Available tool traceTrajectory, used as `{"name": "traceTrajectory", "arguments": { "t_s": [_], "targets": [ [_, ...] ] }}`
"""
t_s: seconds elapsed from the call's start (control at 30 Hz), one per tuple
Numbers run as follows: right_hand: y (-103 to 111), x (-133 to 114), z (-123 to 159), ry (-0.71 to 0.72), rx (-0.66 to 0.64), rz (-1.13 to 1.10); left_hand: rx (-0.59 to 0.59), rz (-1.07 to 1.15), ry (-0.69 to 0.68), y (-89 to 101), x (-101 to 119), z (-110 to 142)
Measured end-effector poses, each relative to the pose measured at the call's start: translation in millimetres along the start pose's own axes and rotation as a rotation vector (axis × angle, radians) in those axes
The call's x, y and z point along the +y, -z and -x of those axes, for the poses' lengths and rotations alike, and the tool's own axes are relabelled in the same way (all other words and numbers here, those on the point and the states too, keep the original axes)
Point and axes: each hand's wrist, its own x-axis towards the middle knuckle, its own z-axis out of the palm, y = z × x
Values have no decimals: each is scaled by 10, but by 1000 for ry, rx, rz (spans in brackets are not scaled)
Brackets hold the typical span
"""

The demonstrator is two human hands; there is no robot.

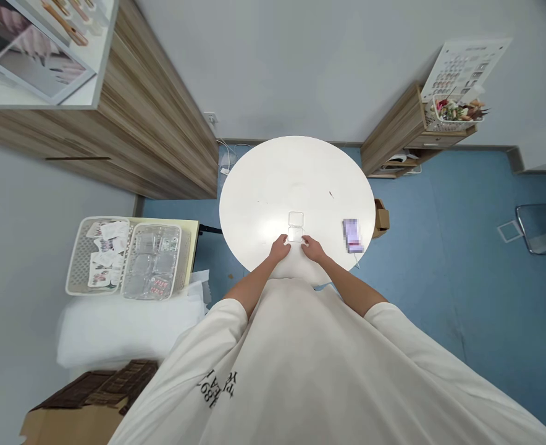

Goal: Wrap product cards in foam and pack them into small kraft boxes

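Note:
A small clear plastic box [296,234] lies opened out flat near the front edge of the round white table [296,167], its lid hinged away from me. My left hand [280,248] is at the box's near left side, fingers curled with the tips at its edge. At the opposite side, my right hand [314,249] pinches the near right edge between thumb and fingers. Nothing can be made out inside the box. The fingertips are small in view and partly hidden.
On the table's right lies a purple phone-like item [352,236], blurred, with a white cable. To the left, one white basket [71,272] holds printed packets; another basket [125,281] holds clear plastic boxes. A cardboard box [381,219] stands on the floor beyond the table's right edge.

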Motion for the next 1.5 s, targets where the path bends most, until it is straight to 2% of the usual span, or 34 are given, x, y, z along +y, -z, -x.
{"name": "traceTrajectory", "arguments": {
  "t_s": [0.17, 0.37, 0.47, 0.57, 0.73, 0.87, 1.0, 1.13, 1.3, 1.4, 1.5],
  "targets": [
    [-45, 159, 178, 63, -48, 108, 29, -88, -33, 76, -181, 241],
    [44, 298, 284, 103, -46, 87, 117, -35, 58, 226, -315, 552],
    [48, 249, 284, 179, 55, 64, 210, 37, 51, 391, -398, 750],
    [-26, 41, 261, 298, 71, 57, 310, 118, 31, 660, -510, 999],
    [-270, -593, 222, 472, -26, 21, 483, 204, 43, 1282, -694, 1433],
    [-571, -1188, 171, 558, -90, -2, 640, 247, -44, 1857, -887, 1662],
    [-1015, -1852, 153, 641, -149, 11, 756, 317, -107, 2485, -1165, 1809],
    [-1562, -2543, 198, 719, -189, 32, 839, 326, -105, 3169, -1496, 1934],
    [-2202, -3214, 256, 776, -224, 68, 894, 276, -123, 4021, -1927, 1952],
    [-2489, -3471, 273, 790, -240, 99, 906, 266, -73, 4454, -2149, 1847],
    [-2690, -3670, 273, 796, -266, 132, 913, 236, 4, 4795, -2331, 1687]
  ]
}}
